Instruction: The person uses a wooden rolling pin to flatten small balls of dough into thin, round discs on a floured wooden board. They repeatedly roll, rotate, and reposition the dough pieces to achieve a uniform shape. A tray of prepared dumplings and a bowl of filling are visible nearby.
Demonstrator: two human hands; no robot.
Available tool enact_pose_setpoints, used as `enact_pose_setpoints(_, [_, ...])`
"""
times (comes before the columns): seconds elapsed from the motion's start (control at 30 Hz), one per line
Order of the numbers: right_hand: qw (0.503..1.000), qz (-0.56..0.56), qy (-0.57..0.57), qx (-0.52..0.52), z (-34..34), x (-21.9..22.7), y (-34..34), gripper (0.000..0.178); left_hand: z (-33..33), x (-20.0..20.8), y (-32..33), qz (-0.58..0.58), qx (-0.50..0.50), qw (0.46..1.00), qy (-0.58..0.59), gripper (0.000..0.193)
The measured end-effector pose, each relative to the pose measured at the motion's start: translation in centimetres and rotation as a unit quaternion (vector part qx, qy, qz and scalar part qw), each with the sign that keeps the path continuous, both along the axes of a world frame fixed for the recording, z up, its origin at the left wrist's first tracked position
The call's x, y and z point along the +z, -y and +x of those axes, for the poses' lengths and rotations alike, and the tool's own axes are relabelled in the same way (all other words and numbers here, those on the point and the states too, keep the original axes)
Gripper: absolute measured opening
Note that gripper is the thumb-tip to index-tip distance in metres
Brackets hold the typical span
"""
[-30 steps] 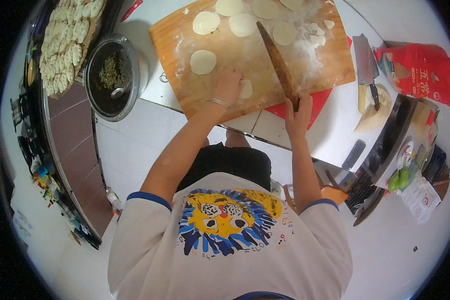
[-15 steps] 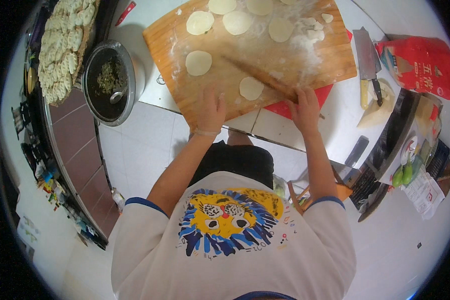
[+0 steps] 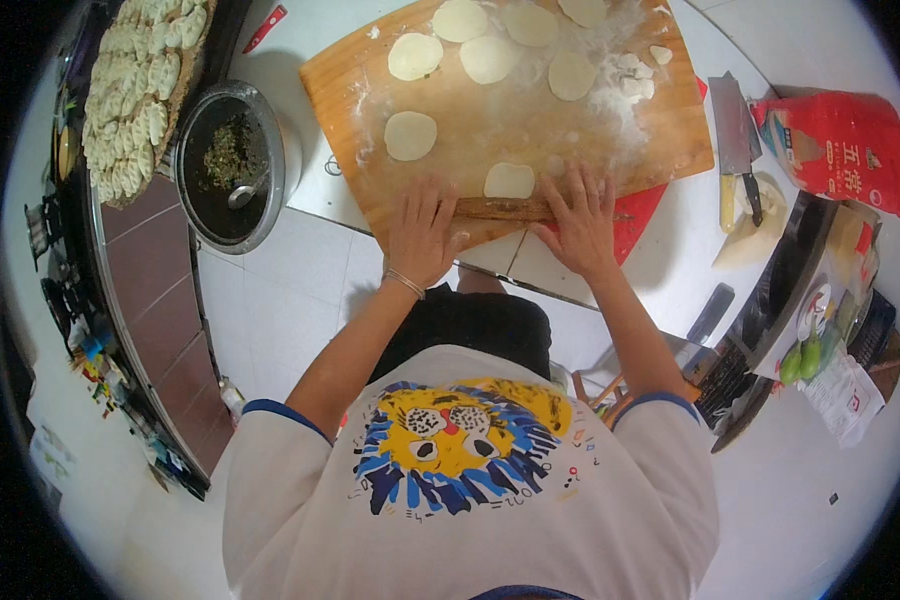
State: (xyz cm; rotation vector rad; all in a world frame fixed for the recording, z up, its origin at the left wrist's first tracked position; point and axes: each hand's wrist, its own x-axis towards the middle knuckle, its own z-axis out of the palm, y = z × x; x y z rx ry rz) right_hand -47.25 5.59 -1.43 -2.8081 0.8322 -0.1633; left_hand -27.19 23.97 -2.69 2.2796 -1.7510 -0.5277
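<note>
A wooden rolling pin (image 3: 500,209) lies crosswise near the front edge of the floured wooden board (image 3: 470,120). My left hand (image 3: 425,232) lies flat over its left end, fingers stretched forward. Over the right end rests my right hand (image 3: 582,222), palm down with fingers spread. Just beyond the pin is a dough wrapper (image 3: 510,181), whose near edge meets or goes under the pin; I cannot tell which. Another round wrapper (image 3: 410,136) sits farther left, and several more wrappers (image 3: 487,59) lie along the far part of the board. Small dough scraps (image 3: 634,78) are at the far right.
At left stand a bowl (image 3: 270,205) of dark chopped filling with a spoon (image 3: 242,196) and a tray of folded dumplings (image 3: 130,125). A cleaver (image 3: 732,120), a black-handled knife (image 3: 753,200) and a red bag (image 3: 842,145) lie to the right. A red-handled tool (image 3: 266,28) is at far left.
The rolling pin has swung from a slant to nearly crosswise and come to the near edge. My right hand has gone from gripping its end to lying spread on it; my left has come onto it.
</note>
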Motion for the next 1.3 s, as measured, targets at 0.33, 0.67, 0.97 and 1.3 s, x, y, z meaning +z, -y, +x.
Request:
enact_pose_setpoints(0.33, [0.951,0.224,0.121,-0.175,-0.4,1.0,2.1,0.03,1.8,3.0,7.9,-0.258,0.067,0.961,-0.069,0.056])
enact_pose_setpoints(0.67, [0.646,0.638,0.28,-0.312,-2.7,1.0,-0.5,0.024,-2.7,0.4,13.8,-0.054,0.081,0.72,-0.687,0.057])
enact_pose_setpoints(0.97, [0.64,0.543,0.352,-0.415,-2.7,0.7,0.9,0.028,-2.8,0.0,12.6,-0.07,-0.033,0.979,-0.191,0.042])
enact_pose_setpoints(1.3, [0.6,0.535,0.385,-0.453,-6.1,0.2,-0.3,0.026,-3.3,1.6,14.2,0.156,-0.024,0.97,-0.185,0.028])
